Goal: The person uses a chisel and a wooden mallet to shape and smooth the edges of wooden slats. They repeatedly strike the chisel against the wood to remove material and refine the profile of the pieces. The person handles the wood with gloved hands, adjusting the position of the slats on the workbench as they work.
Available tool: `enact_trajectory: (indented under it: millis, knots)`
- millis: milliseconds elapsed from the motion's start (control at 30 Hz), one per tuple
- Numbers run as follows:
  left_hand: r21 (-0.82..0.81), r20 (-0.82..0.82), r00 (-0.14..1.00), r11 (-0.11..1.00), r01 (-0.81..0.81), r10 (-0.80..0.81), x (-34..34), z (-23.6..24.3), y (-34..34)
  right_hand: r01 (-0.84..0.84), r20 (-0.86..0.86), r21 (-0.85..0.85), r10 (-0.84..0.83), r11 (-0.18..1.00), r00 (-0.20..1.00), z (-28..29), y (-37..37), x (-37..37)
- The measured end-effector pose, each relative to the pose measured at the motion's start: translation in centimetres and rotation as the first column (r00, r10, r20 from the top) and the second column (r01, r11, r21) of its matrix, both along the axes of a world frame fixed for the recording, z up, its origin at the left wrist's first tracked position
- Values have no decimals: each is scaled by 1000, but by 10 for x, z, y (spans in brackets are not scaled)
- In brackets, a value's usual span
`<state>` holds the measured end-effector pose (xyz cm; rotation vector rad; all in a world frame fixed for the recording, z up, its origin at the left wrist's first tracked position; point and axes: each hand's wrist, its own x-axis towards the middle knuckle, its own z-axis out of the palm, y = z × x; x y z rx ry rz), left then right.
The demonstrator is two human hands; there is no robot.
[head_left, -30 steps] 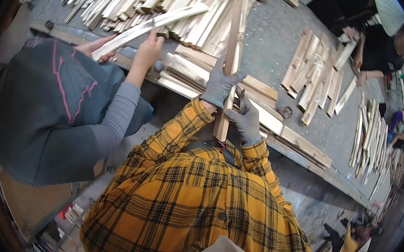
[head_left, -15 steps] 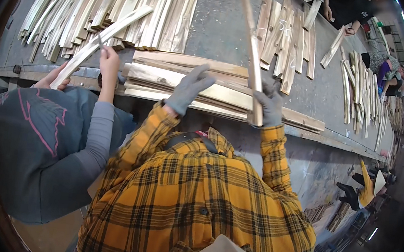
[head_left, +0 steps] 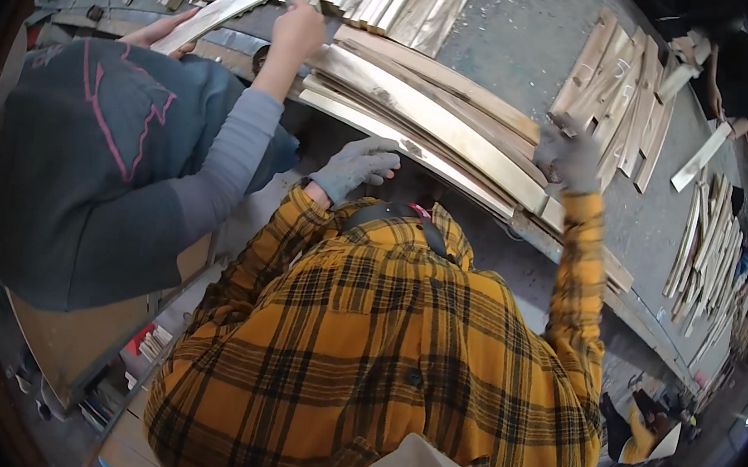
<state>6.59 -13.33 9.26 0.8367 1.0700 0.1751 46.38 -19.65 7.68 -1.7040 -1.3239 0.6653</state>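
A stack of long wooden slats (head_left: pixel 456 142) lies along the table's near edge in front of me. My left hand (head_left: pixel 355 170), in a grey glove, is just short of the stack's near side. Its fingers are stretched out and it holds nothing. My right hand (head_left: pixel 575 161), also gloved in grey, is at the right end of the stack. Motion smears its fingers, so whether it grips a slat is unclear. Past it lies a group of separate slats (head_left: pixel 622 86), some with chalk-like marks.
Left of me, a person in a dark grey top (head_left: pixel 115 179) holds a pale slat (head_left: pixel 243 5) and a small tool. Many slats (head_left: pixel 407 4) cover the far table (head_left: pixel 505 28). A person's hand (head_left: pixel 739 128) and another slat pile (head_left: pixel 708 250) are at the right.
The view has swung round. The slat that stood upright in my right hand no longer shows there. My left hand has come off the stack toward me; my right has moved outward to the stack's end.
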Motion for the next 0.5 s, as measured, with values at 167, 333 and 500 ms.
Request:
enact_trajectory:
  millis: [167,333,500]
  knots:
    - [-83,11,996,993,-85,87,1,-15,-5,-125,536,-345,305,930,788,-3,-21,-106]
    - [-169,62,980,970,-174,187,-3,-27,5,-6,565,-393,246,920,788,-19,-27,-117]
    - [-274,245,954,956,-103,173,4,-32,8,-135,308,-322,238,937,921,-4,-39,-107]
